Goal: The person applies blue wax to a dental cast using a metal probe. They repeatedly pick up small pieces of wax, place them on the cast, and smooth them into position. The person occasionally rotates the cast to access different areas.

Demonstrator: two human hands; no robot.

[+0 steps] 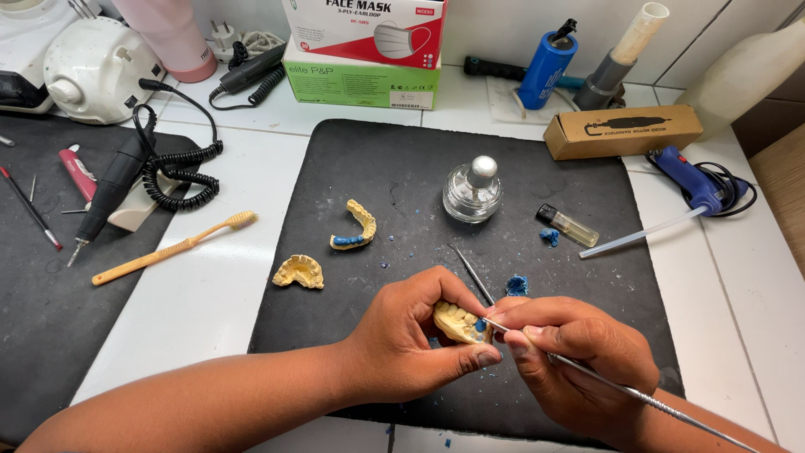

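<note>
Both hands work low over the black mat (402,168). Curled around a yellow dental cast (457,323), the left hand (411,335) grips it between thumb and fingers. Just beside it, the right hand (570,352) pinches a thin metal instrument (604,382), whose tip touches blue wax on the cast. Two more casts (299,271) lie farther up the mat.

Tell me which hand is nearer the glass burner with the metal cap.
Right. The right hand lies below the glass burner, slightly to its right; the left hand lies farther down-left, gripping a yellow dental cast.
</note>
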